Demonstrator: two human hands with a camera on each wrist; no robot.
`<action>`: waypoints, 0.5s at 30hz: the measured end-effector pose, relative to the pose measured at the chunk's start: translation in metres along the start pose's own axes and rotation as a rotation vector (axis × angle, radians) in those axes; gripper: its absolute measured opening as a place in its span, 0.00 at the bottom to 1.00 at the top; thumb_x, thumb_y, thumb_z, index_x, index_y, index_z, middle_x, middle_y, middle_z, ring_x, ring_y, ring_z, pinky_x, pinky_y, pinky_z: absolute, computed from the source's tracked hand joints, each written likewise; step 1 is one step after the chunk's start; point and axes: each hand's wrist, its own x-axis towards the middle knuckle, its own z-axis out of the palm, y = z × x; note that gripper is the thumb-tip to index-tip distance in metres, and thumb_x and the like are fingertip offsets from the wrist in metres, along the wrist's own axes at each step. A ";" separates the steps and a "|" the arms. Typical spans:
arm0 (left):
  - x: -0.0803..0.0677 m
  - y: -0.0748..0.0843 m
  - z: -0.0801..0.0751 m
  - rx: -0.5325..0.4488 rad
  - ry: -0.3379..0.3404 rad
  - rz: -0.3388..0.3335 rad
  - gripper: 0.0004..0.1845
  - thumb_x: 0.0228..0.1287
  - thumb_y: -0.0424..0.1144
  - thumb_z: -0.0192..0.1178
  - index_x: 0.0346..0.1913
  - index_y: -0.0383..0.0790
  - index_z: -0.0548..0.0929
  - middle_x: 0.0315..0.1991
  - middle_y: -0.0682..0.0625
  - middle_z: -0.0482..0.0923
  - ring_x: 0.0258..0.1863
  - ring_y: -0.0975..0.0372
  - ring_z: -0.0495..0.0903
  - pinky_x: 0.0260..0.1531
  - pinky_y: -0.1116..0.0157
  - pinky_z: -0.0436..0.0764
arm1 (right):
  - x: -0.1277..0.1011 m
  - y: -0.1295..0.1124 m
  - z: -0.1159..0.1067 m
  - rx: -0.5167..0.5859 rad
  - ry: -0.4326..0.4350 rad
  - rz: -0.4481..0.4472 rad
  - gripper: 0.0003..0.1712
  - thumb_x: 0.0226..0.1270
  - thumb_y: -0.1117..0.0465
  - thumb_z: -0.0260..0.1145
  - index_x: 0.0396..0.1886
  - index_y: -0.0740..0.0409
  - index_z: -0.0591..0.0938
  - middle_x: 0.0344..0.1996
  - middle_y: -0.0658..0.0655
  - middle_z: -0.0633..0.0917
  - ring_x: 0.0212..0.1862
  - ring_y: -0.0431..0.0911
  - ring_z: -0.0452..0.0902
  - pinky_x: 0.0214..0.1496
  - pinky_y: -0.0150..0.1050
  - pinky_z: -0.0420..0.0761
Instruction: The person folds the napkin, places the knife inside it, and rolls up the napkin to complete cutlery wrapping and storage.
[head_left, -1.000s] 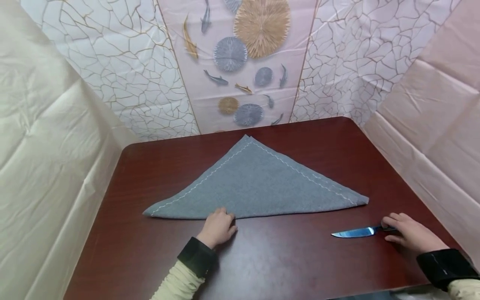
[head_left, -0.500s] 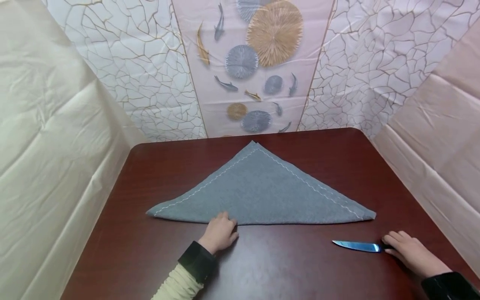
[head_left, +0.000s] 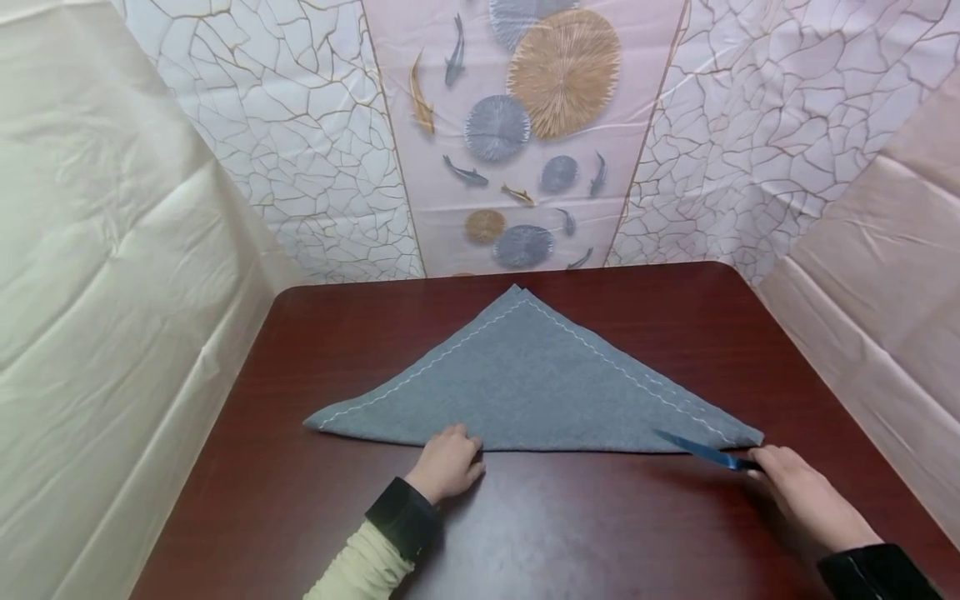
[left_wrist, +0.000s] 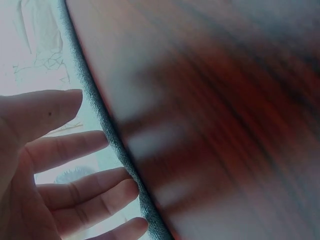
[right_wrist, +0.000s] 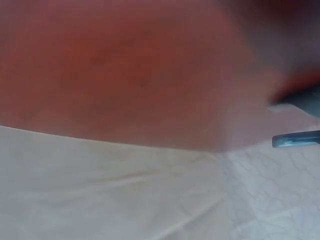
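Note:
A grey cloth [head_left: 528, 379] folded into a triangle lies on the dark red table [head_left: 585, 525], its long folded edge towards me. My left hand [head_left: 447, 463] rests at that edge near the middle, fingers loosely bent and touching the cloth [left_wrist: 107, 125]. My right hand [head_left: 798, 492] grips the handle of a knife [head_left: 701, 451]. The blade points left and its tip lies over the cloth's right corner. In the right wrist view only the blade's end [right_wrist: 296, 139] shows, blurred.
Plastic sheeting walls close in the table on the left [head_left: 112, 292], back [head_left: 525, 125] and right [head_left: 885, 275]. The table's bare wood stretches in front of the cloth between my two arms.
My right hand has lifted the knife off the table and carried it up and left, so the blade now reaches the cloth's right corner. My left hand has stayed put.

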 end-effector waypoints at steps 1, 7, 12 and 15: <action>0.000 -0.001 0.000 -0.002 -0.006 0.001 0.11 0.58 0.45 0.60 0.35 0.41 0.82 0.27 0.48 0.72 0.30 0.56 0.74 0.29 0.59 0.75 | 0.005 -0.004 -0.002 -0.008 -0.012 0.012 0.13 0.54 0.70 0.65 0.31 0.51 0.70 0.27 0.44 0.68 0.31 0.41 0.66 0.29 0.36 0.67; 0.000 -0.004 -0.001 -0.025 -0.035 0.012 0.12 0.59 0.45 0.59 0.38 0.41 0.82 0.29 0.48 0.73 0.32 0.56 0.75 0.32 0.60 0.75 | 0.033 -0.018 -0.003 -0.020 -0.014 -0.021 0.15 0.50 0.71 0.67 0.29 0.54 0.69 0.25 0.46 0.66 0.30 0.41 0.64 0.27 0.39 0.67; -0.001 -0.008 -0.001 -0.086 -0.038 0.030 0.12 0.60 0.45 0.58 0.39 0.40 0.82 0.30 0.48 0.74 0.33 0.56 0.75 0.34 0.60 0.75 | 0.047 -0.026 0.000 -0.010 -0.004 -0.045 0.14 0.50 0.71 0.67 0.29 0.55 0.70 0.24 0.46 0.65 0.29 0.41 0.63 0.26 0.37 0.67; -0.004 -0.011 -0.003 -0.122 -0.023 0.041 0.12 0.61 0.44 0.57 0.41 0.39 0.82 0.31 0.48 0.75 0.34 0.57 0.76 0.35 0.61 0.75 | 0.052 -0.029 0.003 0.004 0.020 -0.082 0.15 0.48 0.71 0.68 0.28 0.56 0.70 0.24 0.46 0.66 0.29 0.41 0.64 0.26 0.37 0.68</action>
